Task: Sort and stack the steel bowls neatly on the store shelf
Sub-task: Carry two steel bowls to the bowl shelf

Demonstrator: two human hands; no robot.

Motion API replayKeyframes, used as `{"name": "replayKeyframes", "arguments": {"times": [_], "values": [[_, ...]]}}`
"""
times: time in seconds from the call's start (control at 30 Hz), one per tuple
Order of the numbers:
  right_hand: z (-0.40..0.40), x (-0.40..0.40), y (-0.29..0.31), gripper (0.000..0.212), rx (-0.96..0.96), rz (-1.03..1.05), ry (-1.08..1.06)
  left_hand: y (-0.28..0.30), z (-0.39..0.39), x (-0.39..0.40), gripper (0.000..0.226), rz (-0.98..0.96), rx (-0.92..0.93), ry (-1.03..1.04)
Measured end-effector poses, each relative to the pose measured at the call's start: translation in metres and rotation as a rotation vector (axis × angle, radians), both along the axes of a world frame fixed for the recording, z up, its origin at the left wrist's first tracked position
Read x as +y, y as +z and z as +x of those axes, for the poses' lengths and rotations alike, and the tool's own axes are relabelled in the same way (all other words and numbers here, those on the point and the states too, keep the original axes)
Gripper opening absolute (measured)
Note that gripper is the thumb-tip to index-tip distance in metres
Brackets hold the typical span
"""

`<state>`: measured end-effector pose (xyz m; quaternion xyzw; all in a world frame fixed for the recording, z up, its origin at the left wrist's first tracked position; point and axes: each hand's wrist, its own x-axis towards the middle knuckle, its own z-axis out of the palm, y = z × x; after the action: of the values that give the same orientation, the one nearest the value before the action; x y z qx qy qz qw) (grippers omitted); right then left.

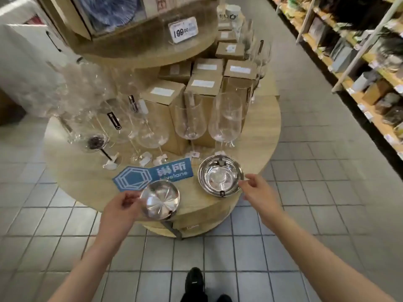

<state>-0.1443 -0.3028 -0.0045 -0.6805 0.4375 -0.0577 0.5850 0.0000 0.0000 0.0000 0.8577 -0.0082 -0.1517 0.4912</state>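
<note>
Two steel bowls are at the front of the round wooden shelf (pixel 257 131). One steel bowl (pixel 220 175) stands upright at the front right, its shiny inside facing up. My right hand (pixel 255 189) is at its right rim, fingers loosely spread; I cannot tell whether they touch the rim. A second steel bowl (pixel 160 200) is tilted at the shelf's front edge, and my left hand (pixel 122 205) holds it by its left rim.
Several wine glasses (pixel 189 120) and brown cardboard boxes (pixel 165 105) stand close behind the bowls. A blue sign (pixel 152 175) lies flat between the glasses and the bowls. A price tag (pixel 182 29) sits on the upper tier. Stocked shelves (pixel 359 62) line the aisle at right.
</note>
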Motion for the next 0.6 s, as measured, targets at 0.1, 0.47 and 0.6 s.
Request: {"name": "replayKeyframes", "arguments": {"times": [0.1,0.47,0.6], "values": [[0.02,-0.004,-0.012,0.059,0.059,-0.065,-0.071,-0.006,0.008,0.007,0.021,0.156,-0.053,0.085],[0.036,-0.015,-0.036,0.013,0.066,0.092,-0.12,-0.035,0.013,-0.012,0.018,0.009,0.311,-0.01],[0.003,-0.031,-0.021,0.022,-0.017,0.181,-0.195,-0.017,-0.002,-0.038,0.022,-0.019,0.327,-0.112]]}}
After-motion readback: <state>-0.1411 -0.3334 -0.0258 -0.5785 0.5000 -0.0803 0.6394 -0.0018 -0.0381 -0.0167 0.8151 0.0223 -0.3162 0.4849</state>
